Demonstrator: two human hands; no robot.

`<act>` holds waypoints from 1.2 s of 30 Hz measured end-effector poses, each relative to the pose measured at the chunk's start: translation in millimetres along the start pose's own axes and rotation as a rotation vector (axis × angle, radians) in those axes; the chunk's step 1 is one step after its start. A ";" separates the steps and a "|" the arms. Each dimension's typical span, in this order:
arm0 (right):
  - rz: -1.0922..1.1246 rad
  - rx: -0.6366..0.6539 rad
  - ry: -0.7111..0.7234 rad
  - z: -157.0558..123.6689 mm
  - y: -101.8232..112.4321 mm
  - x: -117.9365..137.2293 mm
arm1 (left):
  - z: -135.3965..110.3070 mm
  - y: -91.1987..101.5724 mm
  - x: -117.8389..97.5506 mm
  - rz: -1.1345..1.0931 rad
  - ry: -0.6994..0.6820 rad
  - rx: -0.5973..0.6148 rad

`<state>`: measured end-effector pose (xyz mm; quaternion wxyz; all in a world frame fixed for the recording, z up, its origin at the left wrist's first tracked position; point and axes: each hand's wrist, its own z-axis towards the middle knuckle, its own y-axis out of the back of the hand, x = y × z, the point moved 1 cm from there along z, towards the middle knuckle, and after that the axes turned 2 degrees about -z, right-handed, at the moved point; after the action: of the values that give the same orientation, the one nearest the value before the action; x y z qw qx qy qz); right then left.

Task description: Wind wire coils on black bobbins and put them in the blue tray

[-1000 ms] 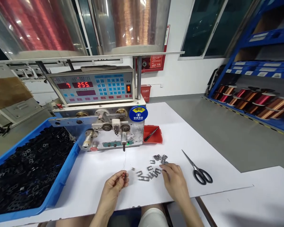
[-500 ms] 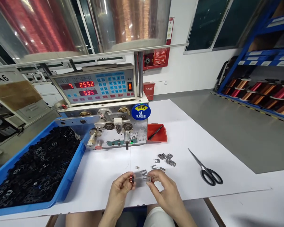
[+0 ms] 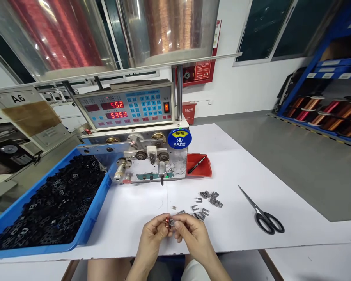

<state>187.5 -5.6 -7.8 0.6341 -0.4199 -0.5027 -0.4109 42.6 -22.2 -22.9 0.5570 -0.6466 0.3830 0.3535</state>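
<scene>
Pinched between the thumb and fingers of my left hand (image 3: 152,236) is a small copper-wire coil (image 3: 167,223), reddish and shiny. My right hand (image 3: 193,233) grips a small grey metal bracket (image 3: 172,223) right beside the coil. The two parts meet or nearly meet; the fingers hide whether one sits inside the other. Several like metal brackets (image 3: 213,200) lie scattered on the white table (image 3: 228,234) just beyond my right hand. A fine wire (image 3: 167,193) runs down from the winding machine (image 3: 149,168) toward the coil.
To the left stands a blue bin (image 3: 86,224) full of small black plastic parts. Black-handled scissors (image 3: 265,216) lie at the right. A red tray (image 3: 206,166) holding a black pen-like tool sits against the machine. Large wire spools (image 3: 172,27) hang above.
My right hand has moved left, bringing the metal bracket from a short gap away up to the coil. The whole view has shifted slightly, so the surroundings appear farther right.
</scene>
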 end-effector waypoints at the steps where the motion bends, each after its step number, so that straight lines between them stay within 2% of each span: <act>1: -0.006 0.020 0.002 0.8 0.1 -0.1 | -0.1 0.5 -0.4 0.004 -0.003 -0.003; 4: -0.032 0.073 0.018 2.5 2.1 1.7 | -1.1 2.2 -3.5 0.024 -0.016 -0.011; 8: -0.012 0.064 -0.008 5.8 5.2 0.9 | -2.0 2.1 -10.4 0.084 -0.014 -0.013; 13: 0.128 0.090 -0.046 15.3 7.1 -7.0 | 0.7 0.3 -15.1 0.097 -0.013 0.008; 22: 0.245 0.044 -0.025 21.4 0.7 -16.1 | 5.1 0.9 -16.1 0.108 -0.001 0.070; 29: 0.315 0.091 -0.141 30.0 -8.4 -11.7 | 9.6 1.9 -14.2 0.030 0.091 0.039; 36: 0.241 0.148 -0.202 38.8 -10.1 -10.6 | 17.2 4.4 -19.8 0.053 0.095 0.108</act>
<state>165.0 29.0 -11.6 0.6542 -0.4684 -0.5388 -0.2495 29.1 -3.5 -9.6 0.5627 -0.6215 0.4444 0.3157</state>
